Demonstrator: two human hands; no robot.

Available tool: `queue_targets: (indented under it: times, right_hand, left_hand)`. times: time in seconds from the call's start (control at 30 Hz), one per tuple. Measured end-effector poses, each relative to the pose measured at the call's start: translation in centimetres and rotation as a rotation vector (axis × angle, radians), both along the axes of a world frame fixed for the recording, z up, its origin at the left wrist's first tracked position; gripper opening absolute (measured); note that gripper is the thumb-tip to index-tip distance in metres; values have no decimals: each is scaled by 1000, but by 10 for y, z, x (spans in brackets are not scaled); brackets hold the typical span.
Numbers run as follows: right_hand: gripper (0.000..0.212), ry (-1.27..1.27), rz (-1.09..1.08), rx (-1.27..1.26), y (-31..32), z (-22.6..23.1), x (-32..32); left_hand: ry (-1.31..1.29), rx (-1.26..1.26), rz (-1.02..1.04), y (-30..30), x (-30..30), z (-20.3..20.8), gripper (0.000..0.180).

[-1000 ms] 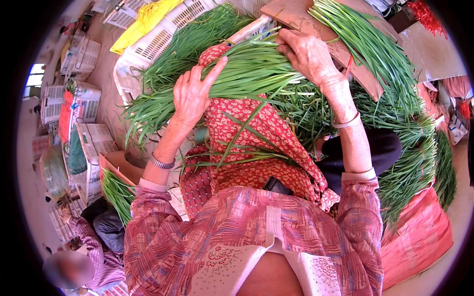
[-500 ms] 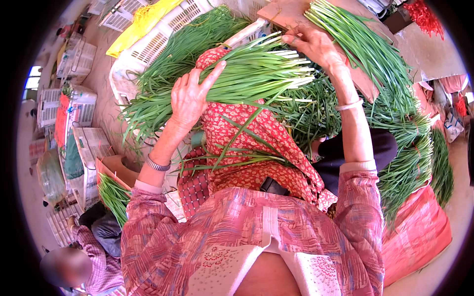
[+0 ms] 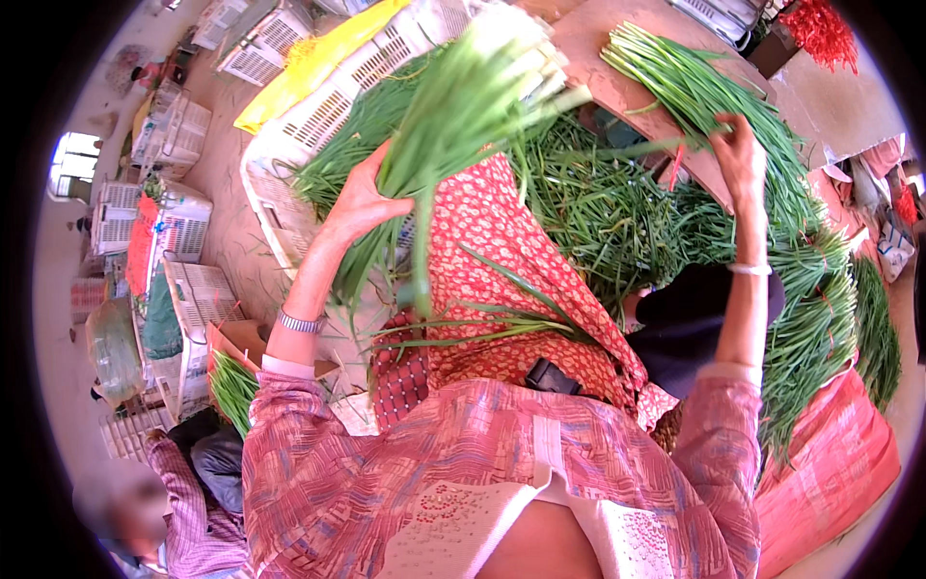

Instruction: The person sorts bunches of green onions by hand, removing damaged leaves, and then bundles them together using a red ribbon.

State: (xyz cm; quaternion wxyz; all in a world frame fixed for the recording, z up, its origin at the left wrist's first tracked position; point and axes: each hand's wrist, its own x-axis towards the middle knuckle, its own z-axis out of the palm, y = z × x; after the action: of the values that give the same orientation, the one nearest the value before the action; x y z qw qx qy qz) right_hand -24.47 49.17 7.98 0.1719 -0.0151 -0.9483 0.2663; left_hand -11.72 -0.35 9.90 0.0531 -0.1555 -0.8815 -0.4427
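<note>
A thick bunch of garlic chives (image 3: 449, 116) is gripped in my left hand (image 3: 362, 205), raised with its pale cut ends toward the upper right, blurred by motion. Leaves hang below the hand. Out to the right, the fingers of my right hand (image 3: 741, 159) are pinched on a single chive blade (image 3: 637, 151), a blurred green streak stretching back toward the bunch. Beside that hand another bunch of chives (image 3: 690, 87) lies on a brown board (image 3: 598, 58). A few loose blades (image 3: 511, 323) rest on the red floral apron (image 3: 482, 246) over my lap.
A white plastic crate (image 3: 258, 174) with chives stands ahead on the left, a yellow cloth (image 3: 328, 63) on its rim. Trimmed leaves (image 3: 608, 212) heap beyond my lap. Tied bunches (image 3: 810, 309) lie on a red sack (image 3: 830, 463). Another person (image 3: 207, 497) sits at the lower left.
The bunch has swung from nearly level to steeply tilted, its cut ends rising. My left hand now wraps its leafy part. My right hand has moved right, away from the cut ends, drawing a blade.
</note>
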Motion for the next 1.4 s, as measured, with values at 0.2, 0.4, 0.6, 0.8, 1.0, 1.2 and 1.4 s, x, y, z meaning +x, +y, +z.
queue_targets:
  times: [0.2, 0.4, 0.6, 0.8, 1.0, 1.2, 1.4]
  right_hand:
    - [24, -219, 318, 184, 21, -16, 55]
    - [26, 233, 467, -135, -111, 54, 70]
    - [41, 511, 772, -193, -202, 97, 87]
    - [36, 588, 924, -89, -220, 96, 75]
    - [11, 391, 1044, -592, -220, 98, 89]
    - [20, 174, 803, -1132, -170, 150, 101]
    - [35, 414, 757, -5, -184, 101, 89]
  left_hand:
    - [-703, 664, 117, -1, 22, 32, 50]
    - [-689, 681, -2, 20, 30, 23, 47]
    - [-717, 723, 37, 36, 41, 20, 68]
    - [-649, 677, 35, 50, 49, 27, 56]
    - [-652, 713, 63, 53, 48, 21, 57]
    - [-686, 790, 118, 38, 54, 2, 55]
    - [-720, 853, 81, 37, 60, 8, 56]
